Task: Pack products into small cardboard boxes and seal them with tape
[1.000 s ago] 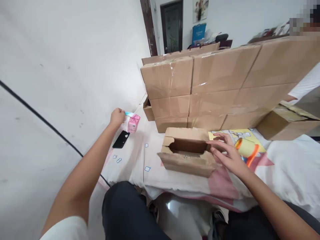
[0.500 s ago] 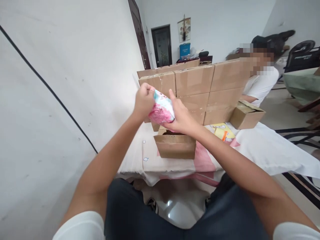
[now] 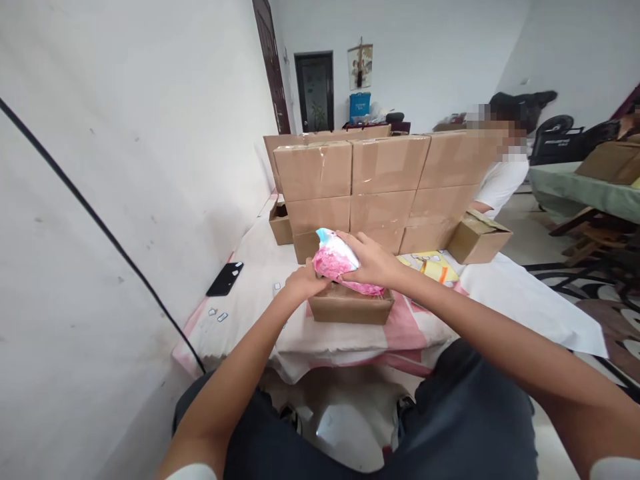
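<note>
R fingers (image 3: 349,237) gripping pink pkt (image 3: 335,259), R side; L fingers (image 3: 311,269) by its L, grip unclear.

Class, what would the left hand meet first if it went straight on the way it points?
The left hand would probably meet the pack, held in the right hand; whether the two already touch is unclear.

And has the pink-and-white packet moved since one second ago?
Yes, rightward: the pink-and-white packet was close beside the black phone, and now is well apart from it, at the open cardboard box.
</note>
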`<state>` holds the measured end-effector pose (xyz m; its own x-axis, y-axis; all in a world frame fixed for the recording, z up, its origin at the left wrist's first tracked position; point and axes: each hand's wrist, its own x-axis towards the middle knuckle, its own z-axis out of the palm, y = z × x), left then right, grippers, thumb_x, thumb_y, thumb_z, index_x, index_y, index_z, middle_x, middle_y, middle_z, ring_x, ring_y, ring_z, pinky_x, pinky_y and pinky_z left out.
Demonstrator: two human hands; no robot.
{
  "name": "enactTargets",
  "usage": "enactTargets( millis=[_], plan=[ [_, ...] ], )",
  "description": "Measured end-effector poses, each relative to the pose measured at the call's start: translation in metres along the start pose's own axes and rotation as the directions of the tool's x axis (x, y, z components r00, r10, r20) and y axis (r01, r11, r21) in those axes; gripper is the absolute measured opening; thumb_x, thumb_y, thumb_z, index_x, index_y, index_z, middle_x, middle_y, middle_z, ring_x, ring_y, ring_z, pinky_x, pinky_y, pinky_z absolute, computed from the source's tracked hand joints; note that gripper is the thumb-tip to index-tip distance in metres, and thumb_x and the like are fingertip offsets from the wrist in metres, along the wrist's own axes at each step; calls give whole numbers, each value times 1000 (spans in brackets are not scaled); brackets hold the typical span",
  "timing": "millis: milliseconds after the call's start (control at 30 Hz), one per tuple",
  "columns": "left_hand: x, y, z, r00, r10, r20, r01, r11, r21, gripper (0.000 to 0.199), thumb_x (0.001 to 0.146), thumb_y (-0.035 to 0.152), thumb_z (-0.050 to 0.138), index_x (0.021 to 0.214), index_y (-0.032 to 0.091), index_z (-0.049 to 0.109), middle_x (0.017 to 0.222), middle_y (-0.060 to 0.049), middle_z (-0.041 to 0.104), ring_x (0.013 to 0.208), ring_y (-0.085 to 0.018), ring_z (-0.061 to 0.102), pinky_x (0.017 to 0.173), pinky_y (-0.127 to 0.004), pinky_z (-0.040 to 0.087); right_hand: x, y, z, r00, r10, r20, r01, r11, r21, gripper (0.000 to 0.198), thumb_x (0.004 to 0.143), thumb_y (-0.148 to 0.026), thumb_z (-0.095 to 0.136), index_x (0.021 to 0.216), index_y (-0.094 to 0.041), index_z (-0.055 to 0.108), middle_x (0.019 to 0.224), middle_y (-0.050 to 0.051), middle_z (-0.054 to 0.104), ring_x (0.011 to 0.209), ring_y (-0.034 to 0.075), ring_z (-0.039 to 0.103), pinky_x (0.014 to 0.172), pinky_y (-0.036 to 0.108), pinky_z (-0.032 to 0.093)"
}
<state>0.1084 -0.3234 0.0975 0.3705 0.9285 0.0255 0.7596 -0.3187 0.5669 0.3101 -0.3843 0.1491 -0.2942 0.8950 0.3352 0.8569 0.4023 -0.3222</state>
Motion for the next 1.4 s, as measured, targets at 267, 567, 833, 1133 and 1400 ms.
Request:
enactTargets(
  millis=[267, 567, 833, 1133, 1400],
  plan=[
    [-17, -10, 4, 842, 539, 24, -520, 799, 303, 48, 92, 60, 54, 123, 25, 63, 123, -10, 65, 119, -33, 52, 95, -48, 40, 7, 8, -10, 957, 10, -289, -15, 1000, -15, 101, 79, -66, 71, 158, -25, 22, 150, 16, 44, 134, 43, 44, 107, 59, 40],
    [-34, -8, 19, 785, 617, -57, -526, 711, 467, 52, 84, 55, 70, 119, 18, 60, 113, -13, 63, 109, -33, 51, 87, -45, 39, 15, 18, -16, 945, 13, -327, -39, 997, -73, 105, 79, -75, 64, 159, -27, 17, 154, 14, 39, 137, 45, 39, 110, 63, 35],
    [-67, 1, 15, 603, 780, 165, -771, 517, 373, 39, 96, 58, 51, 95, 23, 68, 97, -7, 67, 87, -23, 57, 76, -39, 42, -6, 16, 0, 988, 41, -148, -49, 997, -54, 101, 77, -66, 72, 158, -29, 24, 145, 14, 47, 122, 41, 50, 98, 53, 47],
    [-41, -22, -5, 715, 670, 198, -697, 664, 271, 54, 94, 65, 50, 132, 30, 65, 127, -5, 69, 120, -28, 56, 96, -42, 44, -17, 6, 20, 996, 55, 72, -47, 992, -115, 96, 81, -64, 69, 160, -31, 25, 120, 14, 53, 99, 35, 60, 81, 46, 52],
    [-26, -48, -28, 854, 520, -4, -468, 772, 430, 53, 95, 66, 42, 109, 27, 75, 105, -9, 69, 103, -30, 55, 87, -42, 42, -9, 9, 28, 995, 85, 57, -81, 995, -64, 92, 81, -55, 73, 156, -28, 29, 132, 16, 56, 118, 40, 56, 94, 54, 49]
  ],
)
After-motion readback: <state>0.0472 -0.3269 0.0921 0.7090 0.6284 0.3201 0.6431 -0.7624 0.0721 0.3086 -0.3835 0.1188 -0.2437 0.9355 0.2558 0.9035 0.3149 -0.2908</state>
